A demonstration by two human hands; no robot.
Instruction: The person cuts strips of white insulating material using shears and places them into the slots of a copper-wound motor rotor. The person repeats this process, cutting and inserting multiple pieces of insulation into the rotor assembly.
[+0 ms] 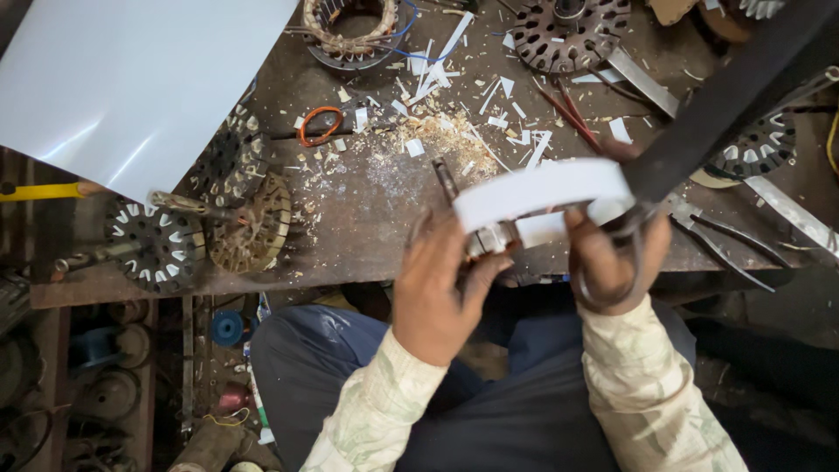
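My left hand point(437, 293) is closed around a small metal part point(491, 239) and the lower end of a curled white paper strip point(546, 194), above my lap at the bench's front edge. My right hand point(607, 253) has its fingers through the handles of large scissors point(631, 229), whose blades sit at the strip's right end. The strip arcs between both hands. A dark blade-like bar point(725, 100) runs up and right from my right hand.
A worn bench point(367, 218) is littered with white paper scraps point(454, 79) and sawdust. Motor stators point(157, 245) lie at left, a wound one point(350, 31) at top. A white sheet point(131, 79) covers the upper left. Pliers point(725, 240) lie right.
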